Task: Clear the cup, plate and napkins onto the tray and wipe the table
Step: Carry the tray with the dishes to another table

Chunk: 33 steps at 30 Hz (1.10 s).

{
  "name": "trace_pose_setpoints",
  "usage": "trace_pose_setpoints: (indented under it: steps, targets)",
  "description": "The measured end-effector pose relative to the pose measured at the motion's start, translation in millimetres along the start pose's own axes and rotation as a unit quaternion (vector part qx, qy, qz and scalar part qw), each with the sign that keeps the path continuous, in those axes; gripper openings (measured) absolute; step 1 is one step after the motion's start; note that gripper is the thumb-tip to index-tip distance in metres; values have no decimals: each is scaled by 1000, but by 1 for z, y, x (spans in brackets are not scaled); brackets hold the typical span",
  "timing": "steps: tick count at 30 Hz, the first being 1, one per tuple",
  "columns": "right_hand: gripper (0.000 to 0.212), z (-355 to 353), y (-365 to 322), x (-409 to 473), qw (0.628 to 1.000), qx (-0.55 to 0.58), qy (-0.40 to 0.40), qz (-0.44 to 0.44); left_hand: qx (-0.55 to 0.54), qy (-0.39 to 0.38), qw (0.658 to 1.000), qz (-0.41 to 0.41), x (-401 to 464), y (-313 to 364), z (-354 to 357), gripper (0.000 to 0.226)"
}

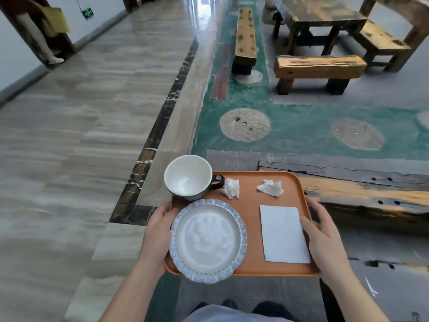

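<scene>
Both hands, left (pixel 159 231) and right (pixel 325 238), each grip curled around an edge, hold an orange tray (pixel 249 205) bearing cup (pixel 189 177), plate (pixel 207 240) and napkins (pixel 270 187).

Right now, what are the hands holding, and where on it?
The tray. The left hand grips its left edge, the right hand its right edge with the thumb over the rim.

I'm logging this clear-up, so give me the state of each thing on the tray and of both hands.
Cup: upright, empty, far left corner of tray.
Plate: empty, flat, overhanging the tray's near left edge.
Crumpled napkins: lying loose on tray.
Flat napkin: flat on tray.
Tray: carried, held by both hands.
Left hand: grips left rim.
Right hand: grips right rim, thumb on flat napkin.
</scene>
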State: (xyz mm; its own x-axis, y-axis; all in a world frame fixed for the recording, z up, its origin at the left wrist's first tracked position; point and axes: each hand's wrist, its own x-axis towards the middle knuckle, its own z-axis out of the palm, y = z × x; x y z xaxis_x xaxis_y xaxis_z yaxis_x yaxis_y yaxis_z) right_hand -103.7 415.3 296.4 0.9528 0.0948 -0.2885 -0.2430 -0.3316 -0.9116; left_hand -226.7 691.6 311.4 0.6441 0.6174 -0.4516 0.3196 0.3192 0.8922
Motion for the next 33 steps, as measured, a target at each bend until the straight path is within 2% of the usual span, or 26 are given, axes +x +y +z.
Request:
trace_pose_setpoints:
  steps: [14, 22, 33]
  targets:
    - [33, 59, -36, 141, 999, -6, -13, 29, -12, 20, 999, -29, 144, 40, 31, 18]
    - [34, 83, -90, 278, 998, 13, -13, 57, -18, 17, 999, -32, 266, 109, 93, 17]
    - [34, 118, -170, 447, 999, 5, 15, 45, -14, -11, 999, -30, 425, 203, 168, 15]
